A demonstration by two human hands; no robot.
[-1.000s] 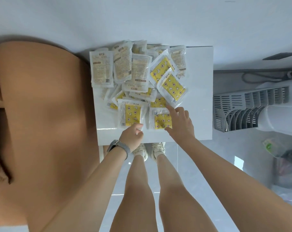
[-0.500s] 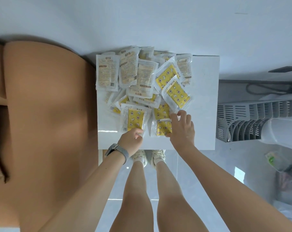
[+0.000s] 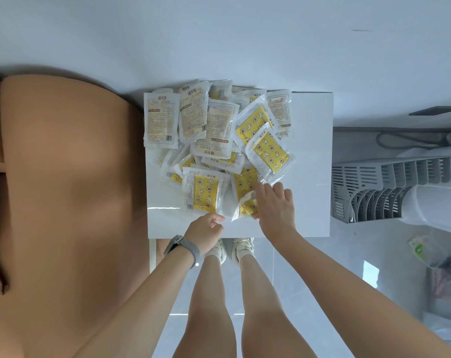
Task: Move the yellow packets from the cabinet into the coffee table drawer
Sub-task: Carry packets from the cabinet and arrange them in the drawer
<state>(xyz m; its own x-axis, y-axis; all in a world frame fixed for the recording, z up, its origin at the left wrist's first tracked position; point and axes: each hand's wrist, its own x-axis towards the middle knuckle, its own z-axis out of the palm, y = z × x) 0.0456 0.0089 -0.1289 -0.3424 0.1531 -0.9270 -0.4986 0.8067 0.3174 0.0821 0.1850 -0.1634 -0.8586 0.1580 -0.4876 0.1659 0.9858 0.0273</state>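
Your right hand (image 3: 274,210) pinches a yellow packet (image 3: 246,205) near the white cabinet top's (image 3: 309,156) front edge, lifting it from the pile. Your left hand (image 3: 206,229) pinches its neighbour's (image 3: 203,192) plastic edge, probably to gather both.

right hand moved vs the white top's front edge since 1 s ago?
Yes. The right hand slid further in from the white cabinet top's front edge, fingers curling onto a yellow packet.

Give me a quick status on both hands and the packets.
Left hand pinches near packet's edge. Right hand grips another packet. Pile of yellow packets on white cabinet top. Nothing in the way.
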